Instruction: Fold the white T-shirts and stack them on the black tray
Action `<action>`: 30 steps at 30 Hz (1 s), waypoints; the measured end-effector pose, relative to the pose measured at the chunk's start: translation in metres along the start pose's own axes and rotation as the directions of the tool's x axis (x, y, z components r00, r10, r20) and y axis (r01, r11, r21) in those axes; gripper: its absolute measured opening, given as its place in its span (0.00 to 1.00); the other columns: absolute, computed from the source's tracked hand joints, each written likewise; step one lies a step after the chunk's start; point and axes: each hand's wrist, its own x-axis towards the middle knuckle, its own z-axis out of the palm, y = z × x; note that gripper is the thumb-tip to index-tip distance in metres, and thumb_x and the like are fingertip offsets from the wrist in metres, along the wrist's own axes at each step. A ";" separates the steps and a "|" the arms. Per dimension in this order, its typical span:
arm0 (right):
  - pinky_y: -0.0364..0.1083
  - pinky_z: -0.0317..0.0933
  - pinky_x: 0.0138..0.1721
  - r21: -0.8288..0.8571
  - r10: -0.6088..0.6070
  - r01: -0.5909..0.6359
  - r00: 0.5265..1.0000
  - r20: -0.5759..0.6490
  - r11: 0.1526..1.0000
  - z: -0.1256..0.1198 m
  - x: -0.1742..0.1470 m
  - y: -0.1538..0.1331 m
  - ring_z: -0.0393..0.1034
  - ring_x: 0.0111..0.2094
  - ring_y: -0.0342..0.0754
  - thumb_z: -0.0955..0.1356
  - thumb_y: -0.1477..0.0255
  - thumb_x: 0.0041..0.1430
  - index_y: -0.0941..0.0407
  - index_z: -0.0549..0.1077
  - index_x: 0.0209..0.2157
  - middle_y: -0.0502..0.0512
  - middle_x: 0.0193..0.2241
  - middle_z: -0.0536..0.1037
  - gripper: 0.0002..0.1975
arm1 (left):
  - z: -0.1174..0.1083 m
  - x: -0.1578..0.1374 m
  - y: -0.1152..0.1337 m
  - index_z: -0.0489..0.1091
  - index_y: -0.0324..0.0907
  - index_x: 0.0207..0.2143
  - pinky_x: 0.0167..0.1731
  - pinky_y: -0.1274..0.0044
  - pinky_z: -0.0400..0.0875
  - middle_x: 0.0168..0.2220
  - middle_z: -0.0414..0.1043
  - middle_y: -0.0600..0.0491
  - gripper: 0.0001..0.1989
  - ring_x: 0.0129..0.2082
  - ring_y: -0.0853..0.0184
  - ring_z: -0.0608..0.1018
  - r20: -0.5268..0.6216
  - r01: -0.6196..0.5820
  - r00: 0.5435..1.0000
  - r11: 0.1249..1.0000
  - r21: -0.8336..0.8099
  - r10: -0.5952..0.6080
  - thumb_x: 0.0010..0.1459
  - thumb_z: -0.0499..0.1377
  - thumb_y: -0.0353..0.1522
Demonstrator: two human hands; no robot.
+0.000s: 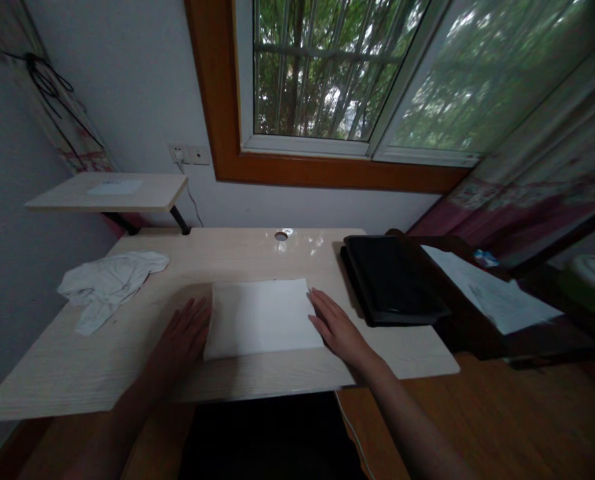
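Note:
A white sheet of paper (pixel 264 319), perhaps a stack, lies flat near the front of the pale wooden desk (pixel 227 257). My left hand (pixel 187 330) rests at the paper's left edge, fingers stretched out and pointing away from me. On the opposite side, my right hand (pixel 334 323) lies along the right edge, its fingers extended and the thumb apart. Neither hand is wrapped around anything. Whether the paper is one sheet or several cannot be told.
A crumpled white cloth (pixel 112 283) lies on the left of the desk, below a raised shelf (pixel 152 190). Black folders or a flat case (pixel 394 280) sit at the right end. Beyond them, papers (pixel 482 283) lie on a dark surface. A cable hole (pixel 281 236) is at the back.

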 end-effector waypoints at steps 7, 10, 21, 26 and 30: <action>0.63 0.61 0.64 0.027 -0.244 0.243 0.967 0.072 0.970 -0.017 -0.020 -0.020 0.59 0.67 0.59 0.70 0.61 0.67 0.47 0.66 0.66 0.59 0.64 0.70 0.28 | -0.007 0.002 0.039 0.63 0.48 0.67 0.69 0.55 0.58 0.69 0.62 0.49 0.25 0.73 0.54 0.56 0.022 -0.301 0.953 0.953 -0.015 0.302 0.68 0.56 0.37; 0.63 0.65 0.61 -0.026 -0.283 0.287 0.955 0.087 0.958 -0.016 -0.022 -0.016 0.65 0.63 0.60 0.71 0.63 0.66 0.48 0.72 0.61 0.61 0.59 0.74 0.23 | -0.003 0.006 0.047 0.61 0.47 0.68 0.69 0.55 0.58 0.69 0.62 0.48 0.28 0.72 0.54 0.58 0.020 -0.329 0.944 0.944 -0.008 0.329 0.66 0.56 0.32; 0.60 0.70 0.59 -0.070 -0.303 0.305 0.952 0.038 0.950 -0.012 -0.027 0.004 0.71 0.59 0.57 0.66 0.71 0.69 0.49 0.73 0.61 0.58 0.56 0.78 0.21 | -0.002 0.005 0.032 0.59 0.46 0.69 0.71 0.60 0.55 0.68 0.63 0.49 0.32 0.71 0.62 0.61 -0.007 -0.328 0.944 0.944 0.016 0.329 0.64 0.53 0.24; 0.59 0.71 0.57 -0.068 -0.313 0.312 0.950 -0.003 0.948 -0.011 -0.027 0.006 0.73 0.57 0.56 0.66 0.73 0.69 0.51 0.75 0.58 0.59 0.52 0.80 0.18 | 0.002 0.002 0.028 0.61 0.43 0.68 0.70 0.60 0.57 0.68 0.64 0.49 0.30 0.70 0.61 0.63 -0.019 -0.332 0.943 0.943 0.021 0.333 0.64 0.53 0.24; 0.59 0.72 0.55 -0.024 -0.303 0.302 0.951 -0.065 0.953 -0.014 -0.023 0.001 0.75 0.54 0.55 0.66 0.74 0.68 0.51 0.77 0.53 0.59 0.48 0.82 0.15 | 0.001 0.005 0.022 0.66 0.46 0.65 0.68 0.59 0.62 0.64 0.70 0.49 0.25 0.66 0.61 0.69 -0.061 -0.319 0.946 0.948 -0.014 0.317 0.66 0.54 0.28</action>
